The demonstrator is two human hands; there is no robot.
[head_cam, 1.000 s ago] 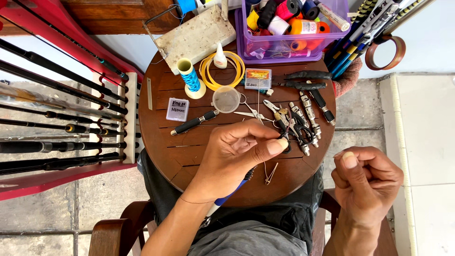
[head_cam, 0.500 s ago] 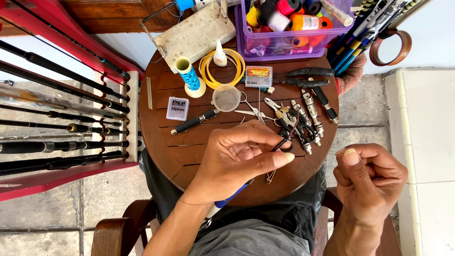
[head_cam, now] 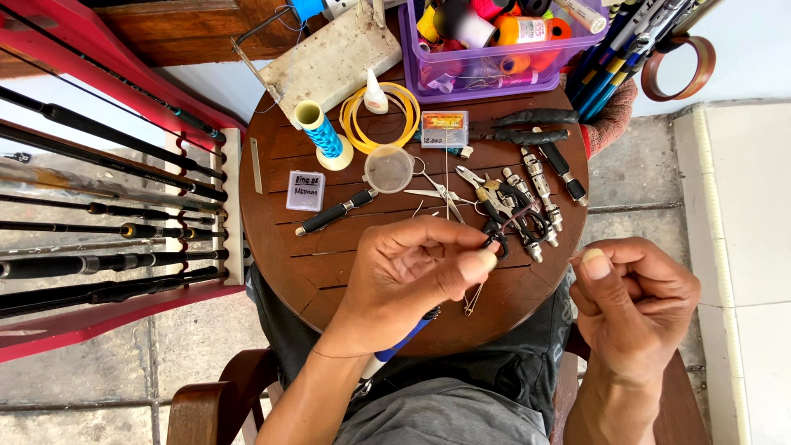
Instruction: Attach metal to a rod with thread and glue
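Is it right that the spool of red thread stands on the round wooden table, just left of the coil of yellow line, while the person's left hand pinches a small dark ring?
Not quite: the head view shows that the spool carries blue thread, not red. The rest holds: it stands on the round wooden table, just left of the coil of yellow line, and the left hand pinches a small dark ring.

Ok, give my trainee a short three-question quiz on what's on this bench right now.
1. True or false: the left hand pinches a small dark ring over the round wooden table.
2. What does the purple basket hold? A) spools of thread B) pliers C) fishing rods
3. Fill in: the spool of blue thread stands ____ on the table.

Key
1. True; the right hand is closed, and whether anything is inside cannot be told.
2. A
3. upright
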